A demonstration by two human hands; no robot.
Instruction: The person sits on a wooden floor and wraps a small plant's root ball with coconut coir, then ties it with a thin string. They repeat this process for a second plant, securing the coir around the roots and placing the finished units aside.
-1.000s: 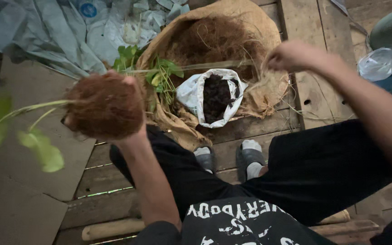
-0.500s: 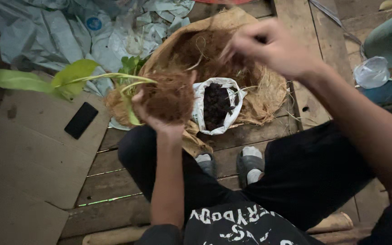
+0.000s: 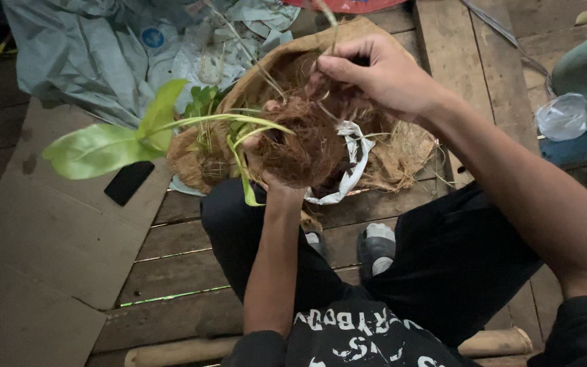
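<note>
The left hand [image 3: 270, 170] is closed around a brown fibre-wrapped root ball [image 3: 300, 149] from beneath, holding it up in front of the person's knees, above the wooden plank floor [image 3: 191, 268]. The plant [image 3: 171, 129] lies nearly level: its long axis runs from the root ball on the right out to the left, where thin pale stems end in a broad yellow-green leaf [image 3: 96, 149] pointing left and slightly down. The right hand [image 3: 375, 75] hovers just above the ball with fingers curled, pinching loose strands of fibre [image 3: 327, 41] that rise from its top. Behind the ball lies an open burlap sack [image 3: 402, 146] heaped with more fibre, and a white plastic bag [image 3: 351, 170] shows just beside the ball. A flat cardboard sheet [image 3: 42, 251] carries a dark phone [image 3: 129, 182] under the leaf.
</note>
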